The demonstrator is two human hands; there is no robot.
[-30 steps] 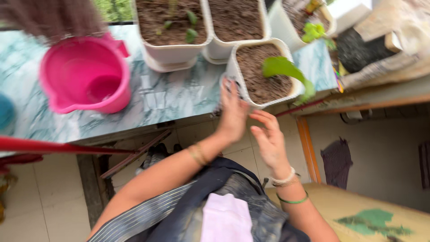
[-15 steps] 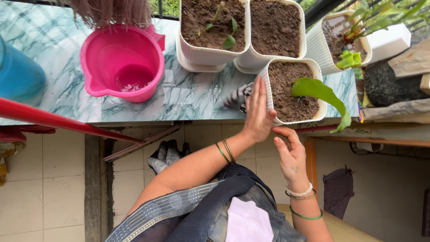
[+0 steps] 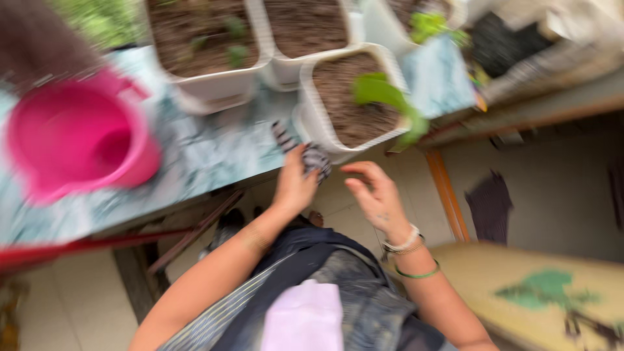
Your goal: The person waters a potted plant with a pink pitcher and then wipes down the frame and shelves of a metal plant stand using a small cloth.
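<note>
Cloth (image 3: 311,155), striped and blurred, lies at the marble ledge (image 3: 208,156) edge beside the white pot (image 3: 344,97); your left hand (image 3: 296,185) closes on it, your right hand (image 3: 374,198) hangs open. Lifting seems underway; next, secure the grip.

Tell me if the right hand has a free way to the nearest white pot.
Probably yes. The right hand hangs open just below the white pot, with only air between them; the left hand, gripping a striped cloth, sits off to the side.
</note>
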